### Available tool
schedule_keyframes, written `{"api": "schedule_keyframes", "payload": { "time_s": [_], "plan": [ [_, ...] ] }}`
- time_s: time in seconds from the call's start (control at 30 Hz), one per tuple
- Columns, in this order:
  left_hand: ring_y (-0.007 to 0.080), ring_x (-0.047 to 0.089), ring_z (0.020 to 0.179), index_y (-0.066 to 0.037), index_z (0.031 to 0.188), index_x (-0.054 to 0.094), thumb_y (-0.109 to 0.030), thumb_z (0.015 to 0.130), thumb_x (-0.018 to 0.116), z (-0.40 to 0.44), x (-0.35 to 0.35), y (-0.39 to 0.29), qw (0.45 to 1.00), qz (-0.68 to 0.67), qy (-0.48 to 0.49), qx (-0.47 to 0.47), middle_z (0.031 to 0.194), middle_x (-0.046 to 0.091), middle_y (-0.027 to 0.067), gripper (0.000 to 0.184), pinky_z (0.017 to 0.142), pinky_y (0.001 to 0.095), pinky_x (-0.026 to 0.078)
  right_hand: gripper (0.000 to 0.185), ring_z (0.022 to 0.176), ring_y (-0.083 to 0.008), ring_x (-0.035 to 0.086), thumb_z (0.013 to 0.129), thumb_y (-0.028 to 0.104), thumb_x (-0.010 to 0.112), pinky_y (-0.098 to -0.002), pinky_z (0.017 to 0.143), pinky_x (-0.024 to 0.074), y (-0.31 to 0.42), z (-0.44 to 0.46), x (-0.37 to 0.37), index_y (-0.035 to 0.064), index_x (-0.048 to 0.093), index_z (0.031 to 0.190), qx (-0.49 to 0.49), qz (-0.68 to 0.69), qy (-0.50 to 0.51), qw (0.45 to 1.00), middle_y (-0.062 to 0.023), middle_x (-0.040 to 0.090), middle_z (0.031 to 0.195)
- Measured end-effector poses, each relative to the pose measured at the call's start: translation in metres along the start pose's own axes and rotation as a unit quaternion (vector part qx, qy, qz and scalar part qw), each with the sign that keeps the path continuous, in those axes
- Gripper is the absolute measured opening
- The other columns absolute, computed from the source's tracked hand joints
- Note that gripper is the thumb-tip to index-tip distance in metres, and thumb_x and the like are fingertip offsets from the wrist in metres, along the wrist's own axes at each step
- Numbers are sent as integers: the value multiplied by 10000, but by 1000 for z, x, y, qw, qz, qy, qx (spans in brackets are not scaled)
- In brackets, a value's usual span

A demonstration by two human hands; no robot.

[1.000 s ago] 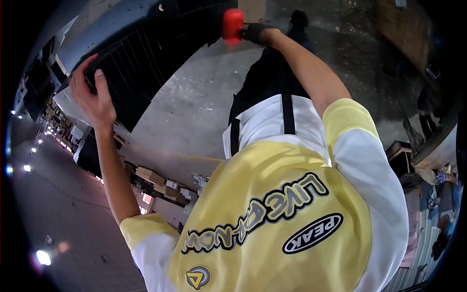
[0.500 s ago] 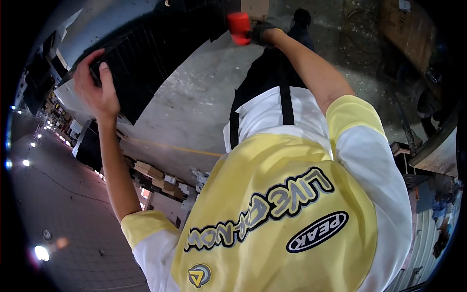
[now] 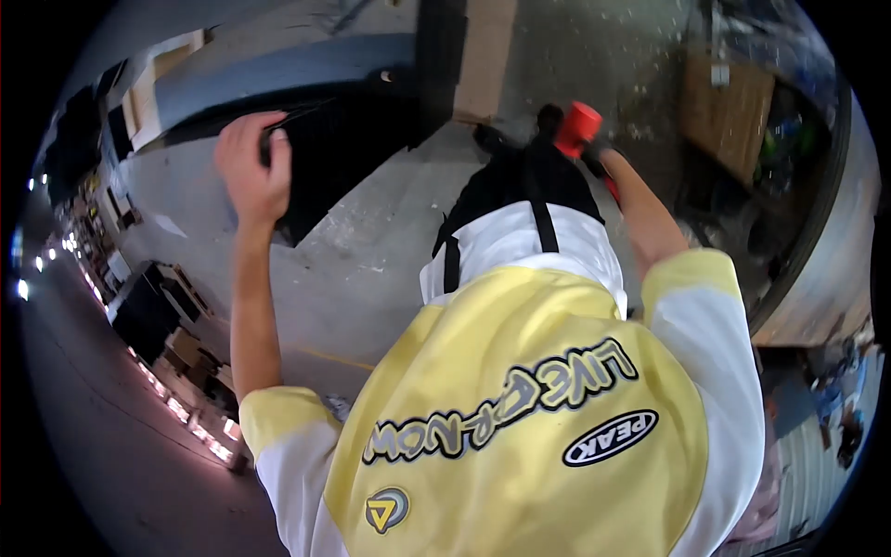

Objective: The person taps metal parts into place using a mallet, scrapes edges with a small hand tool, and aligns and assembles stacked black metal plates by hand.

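Observation:
My left hand [image 3: 255, 172] is at the upper left, its fingers and thumb bent around the near edge of a black panel-like piece [image 3: 320, 153]. Much of that piece is in dark shadow, so its exact kind cannot be made out. Beside my right thigh, my right hand [image 3: 601, 160], which looks dark-gloved, is closed on a mallet [image 3: 577, 128] with a red cylindrical head. A bit of red handle shows below the hand. The mallet is held apart from the black piece.
A blue-grey surface [image 3: 278, 79] runs behind the black piece. Brown cardboard [image 3: 484, 60] stands beyond my feet. At the right are a large cardboard box [image 3: 729, 111] and a curved-looking table edge [image 3: 817, 251]. Concrete floor [image 3: 357, 241] lies between me and the black piece.
The mallet in my right hand has swung away from the black piece, rightward and back toward my body. My left hand stays at the black piece while the camera view has shifted.

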State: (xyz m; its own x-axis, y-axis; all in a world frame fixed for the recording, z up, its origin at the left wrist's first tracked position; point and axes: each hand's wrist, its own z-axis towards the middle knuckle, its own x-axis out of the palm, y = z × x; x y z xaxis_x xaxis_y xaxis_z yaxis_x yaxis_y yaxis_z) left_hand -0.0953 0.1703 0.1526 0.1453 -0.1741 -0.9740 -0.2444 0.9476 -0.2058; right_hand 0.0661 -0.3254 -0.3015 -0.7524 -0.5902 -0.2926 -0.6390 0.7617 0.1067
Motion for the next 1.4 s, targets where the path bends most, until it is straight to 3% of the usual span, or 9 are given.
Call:
{"api": "schedule_keyframes", "payload": {
  "time_s": [0.23,0.27,0.4,0.57,0.67,0.77,0.87,1.13,1.4],
  "plan": [
    [290,613,1126,-105,999,690,-155,830,683,-6,0,-6,996,6,-81,-22,1054,691,72,176,996,432,436,543,1077,-423,688,964,356,487,-487,891,554,-122,-36,-23,62,554,1415,13,-76,-72,994,-280,679,1209],
    [287,609,1146,-110,1022,689,-162,829,690,-7,0,-7,995,5,-102,-21,1078,687,68,200,1002,431,438,512,1301,-423,578,990,411,476,-488,992,517,-109,-68,-42,118,599,1392,78,29,-78,994,-283,598,1382],
    [299,599,1175,-108,1119,682,-156,827,732,-20,-10,-2,973,-29,-227,-13,1176,668,60,300,1016,428,457,477,483,-171,490,1051,538,485,-369,460,387,-99,-105,-48,101,676,1048,124,449,-95,880,-31,548,612],
    [268,608,1159,-81,1110,706,-148,939,691,-85,-58,39,877,-181,-406,-184,1226,686,81,184,1005,395,473,166,506,-123,505,981,256,707,-310,452,377,-10,-205,-93,123,659,1068,-33,554,-282,783,32,568,681],
    [247,592,1182,-63,1116,692,-236,992,633,-147,-66,79,654,-427,-521,-345,1283,666,96,222,1009,414,455,168,505,-92,497,979,170,702,-270,443,361,81,-286,-148,126,638,1128,-171,656,-273,682,56,567,708],
    [258,564,1223,-44,1242,641,-363,998,586,-216,-71,123,285,-852,-413,-147,1384,601,125,405,1023,435,427,209,493,-85,488,977,126,693,-254,428,346,187,-372,-216,138,617,1171,-216,661,-241,677,57,543,687],
    [276,537,1251,-47,1373,557,-463,982,558,-231,-83,122,143,-909,-390,-29,1471,521,157,571,1040,462,402,230,451,-74,473,997,133,652,-241,383,348,277,-394,-271,109,601,1220,-334,553,-277,711,60,515,663],
    [269,538,1207,-79,1430,503,-589,996,446,-268,-91,119,104,-878,-466,31,1441,509,138,672,996,441,406,248,490,-60,462,985,252,659,-219,421,346,555,-383,-368,76,637,1159,-385,353,-201,829,50,533,700],
    [243,563,1096,-71,1407,553,-552,1006,478,-354,-45,107,94,-841,-533,-9,1296,625,119,630,969,417,420,256,562,-92,536,970,277,672,-266,452,405,613,-339,-381,94,662,1150,-392,257,-130,874,19,593,736]
  ]
}}
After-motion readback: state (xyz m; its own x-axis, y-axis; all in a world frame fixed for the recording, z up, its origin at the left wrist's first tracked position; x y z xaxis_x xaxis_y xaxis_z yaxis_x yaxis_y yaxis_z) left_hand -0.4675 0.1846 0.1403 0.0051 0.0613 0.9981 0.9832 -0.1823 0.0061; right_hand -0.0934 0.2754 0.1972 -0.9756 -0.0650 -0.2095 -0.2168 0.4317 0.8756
